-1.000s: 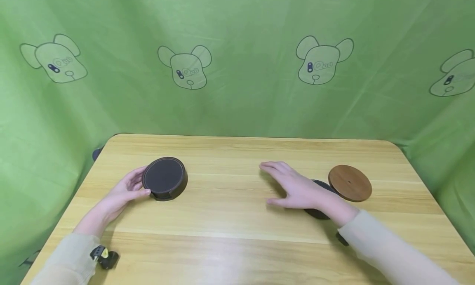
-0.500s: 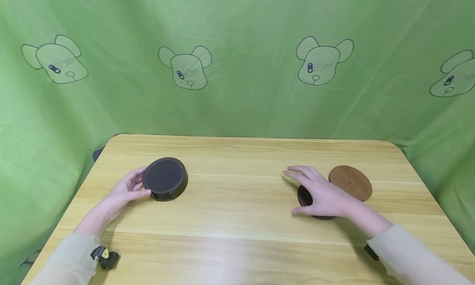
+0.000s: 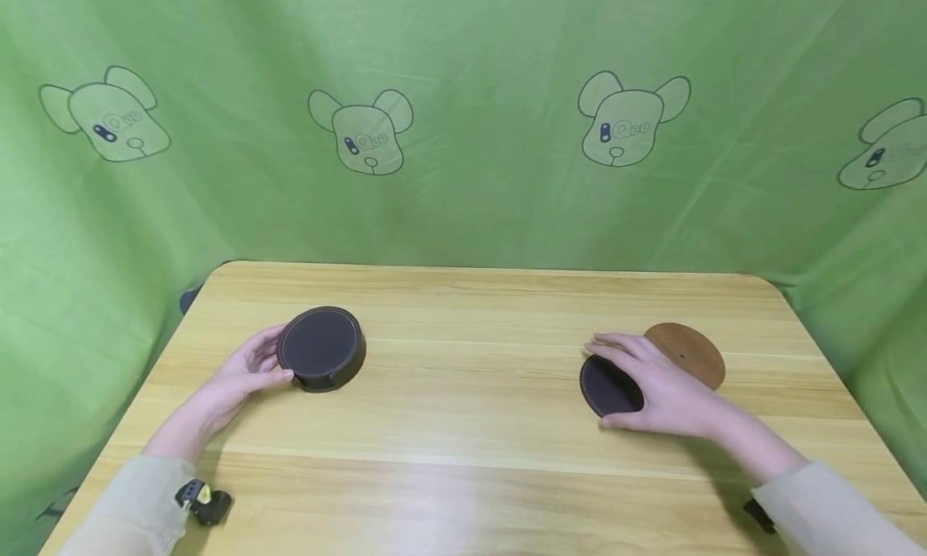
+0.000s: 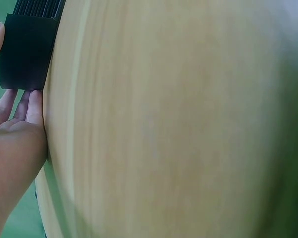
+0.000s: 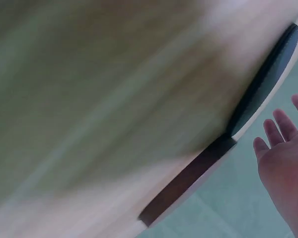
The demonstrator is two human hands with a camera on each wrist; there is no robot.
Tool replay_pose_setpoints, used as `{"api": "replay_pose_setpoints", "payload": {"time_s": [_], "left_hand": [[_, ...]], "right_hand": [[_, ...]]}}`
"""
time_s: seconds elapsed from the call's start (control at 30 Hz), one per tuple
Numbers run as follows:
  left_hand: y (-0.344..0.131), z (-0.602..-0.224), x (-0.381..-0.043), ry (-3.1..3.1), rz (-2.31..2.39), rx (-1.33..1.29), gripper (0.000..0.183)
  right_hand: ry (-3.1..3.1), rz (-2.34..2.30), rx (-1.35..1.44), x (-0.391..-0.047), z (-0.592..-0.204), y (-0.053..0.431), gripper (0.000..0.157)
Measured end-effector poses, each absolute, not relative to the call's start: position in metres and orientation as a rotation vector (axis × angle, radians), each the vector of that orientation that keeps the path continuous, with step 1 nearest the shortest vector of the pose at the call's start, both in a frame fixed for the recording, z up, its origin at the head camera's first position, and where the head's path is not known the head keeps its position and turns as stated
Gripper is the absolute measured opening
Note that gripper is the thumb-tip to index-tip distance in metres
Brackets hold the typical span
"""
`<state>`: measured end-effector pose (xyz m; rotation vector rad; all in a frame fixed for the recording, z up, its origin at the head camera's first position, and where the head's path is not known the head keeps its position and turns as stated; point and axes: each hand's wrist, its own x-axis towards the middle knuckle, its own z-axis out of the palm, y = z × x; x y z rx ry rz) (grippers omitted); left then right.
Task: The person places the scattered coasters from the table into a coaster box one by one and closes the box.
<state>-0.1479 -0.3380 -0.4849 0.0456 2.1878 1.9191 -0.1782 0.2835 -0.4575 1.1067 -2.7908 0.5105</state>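
On the table's left, a round black coaster holder (image 3: pixel 349 369) contains stacked coasters, with a black stitched coaster (image 3: pixel 320 341) on top. My left hand (image 3: pixel 249 375) holds its near-left side between thumb and fingers; the left wrist view shows the thumb and fingertips against the holder (image 4: pixel 27 52). Over on the right, my right hand (image 3: pixel 666 391) hovers above a flat black coaster (image 3: pixel 605 385), its thumb and fingers spread. In the right wrist view a gap separates the fingers (image 5: pixel 273 131) from that coaster (image 5: pixel 268 84). The hand partly covers the coaster in the head view.
A brown wooden disc (image 3: pixel 691 353) with a small centre mark lies behind the right hand, close to the black coaster. The wood-grain table (image 3: pixel 449 395) has rounded far corners. Green printed curtain (image 3: pixel 485 137) hangs behind and on both sides.
My right hand has moved right, from the table's middle to over the black coaster, uncovering the coaster's left part. The left hand and the holder have stayed put.
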Motion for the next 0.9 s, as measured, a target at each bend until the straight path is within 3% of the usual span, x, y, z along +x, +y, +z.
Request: {"api": "replay_pose_setpoints", "payload": {"time_s": [0.9], "left_hand": [[-0.337, -0.484, -0.147, 2.179, 1.933, 0.063, 0.083]], "right_hand": [[-2.792, 0.457, 1.061, -0.174, -0.473, 0.304, 0.108]]}}
